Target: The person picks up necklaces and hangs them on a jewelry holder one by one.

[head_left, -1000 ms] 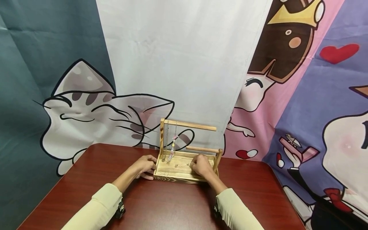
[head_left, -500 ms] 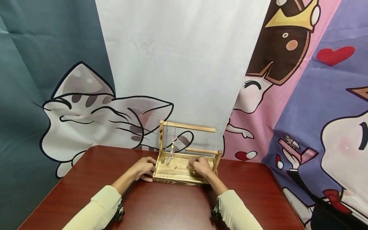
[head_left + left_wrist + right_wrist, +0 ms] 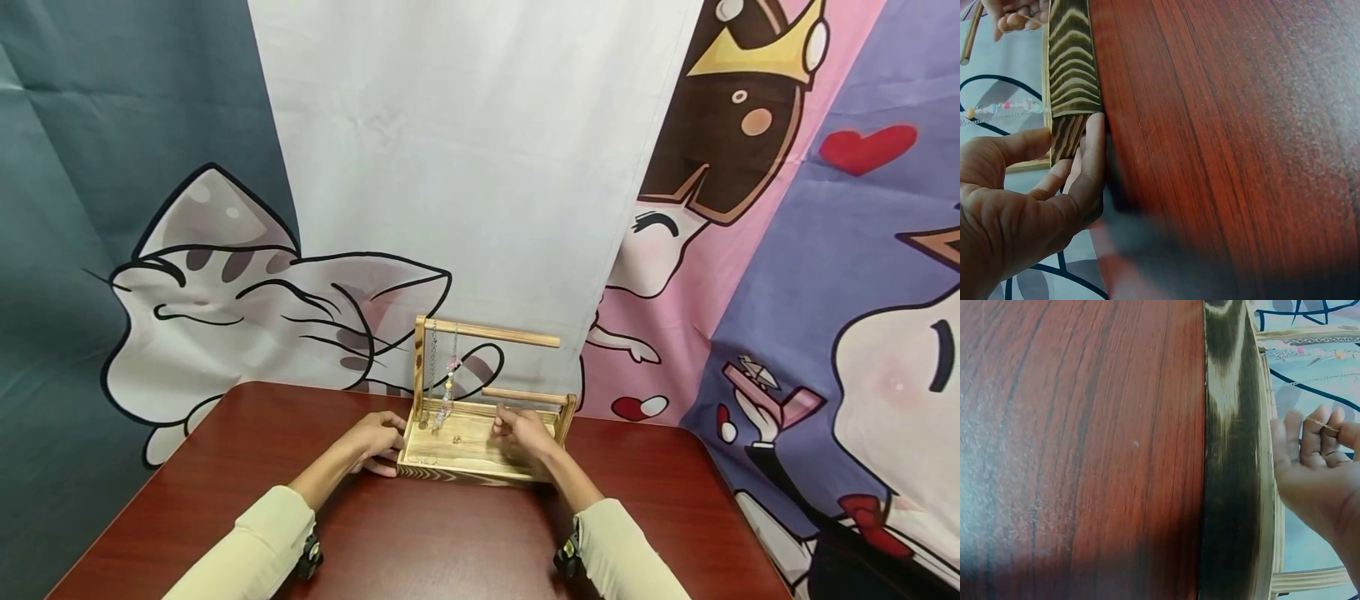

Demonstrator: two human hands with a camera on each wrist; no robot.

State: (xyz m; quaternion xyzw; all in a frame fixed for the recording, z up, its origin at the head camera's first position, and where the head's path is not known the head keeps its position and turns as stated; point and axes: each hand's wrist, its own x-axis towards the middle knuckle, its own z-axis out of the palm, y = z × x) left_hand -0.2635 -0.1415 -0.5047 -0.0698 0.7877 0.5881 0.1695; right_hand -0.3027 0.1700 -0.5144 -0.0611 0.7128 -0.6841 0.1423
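A wooden jewelry stand (image 3: 480, 476) with a shallow tray stands on the table. My left hand (image 3: 380, 442) holds the tray's left end, thumb on one side and fingers on the other in the left wrist view. My right hand (image 3: 522, 431) is over the tray's right half, pinching a thin gold chain (image 3: 1322, 424) between thumb and fingertips. From the upper bar hang a silver chain necklace (image 3: 432, 367) and a beaded necklace (image 3: 449, 387) with pink and yellow beads. A small gold piece (image 3: 457, 439) lies mid-tray, and thin hoops (image 3: 422, 460) lie at its front left.
The upper bar (image 3: 498, 333) rises from a post on the left. A lower bar (image 3: 525, 395) runs to the right post (image 3: 566, 421). Under it all is a reddish-brown table (image 3: 420, 542), with a printed cloth backdrop (image 3: 450, 167) behind.
My right hand has gathered up the gold chain, which lay across the tray floor a second ago, and its fingers have turned upward. My left hand stays at the tray's end.
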